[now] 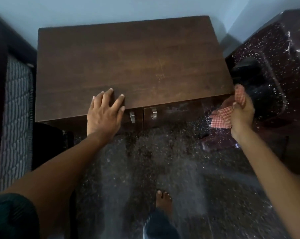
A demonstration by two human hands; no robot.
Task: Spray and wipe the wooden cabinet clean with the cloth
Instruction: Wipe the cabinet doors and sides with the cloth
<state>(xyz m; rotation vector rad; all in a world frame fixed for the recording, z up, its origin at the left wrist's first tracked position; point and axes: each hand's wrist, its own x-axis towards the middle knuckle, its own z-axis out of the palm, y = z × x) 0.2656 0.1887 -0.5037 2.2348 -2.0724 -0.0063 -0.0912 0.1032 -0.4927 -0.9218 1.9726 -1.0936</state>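
Observation:
The dark wooden cabinet (pixel 128 62) stands against the wall, its flat top bare with faint pale streaks toward the right. My left hand (pixel 104 112) rests flat on the front edge of the top, fingers spread. My right hand (pixel 242 112) grips a red-and-white checked cloth (pixel 222 116) at the cabinet's front right corner, bunched against the edge. Two metal handles (pixel 132 117) show on the cabinet doors below the top. No spray bottle is in view.
A bed with a grey ribbed cover (pixel 16 118) lies close on the left. A dark speckled plastic stool or chair (pixel 273 75) stands on the right. The floor (pixel 163 161) is dark speckled stone; my bare foot (pixel 164 202) is below.

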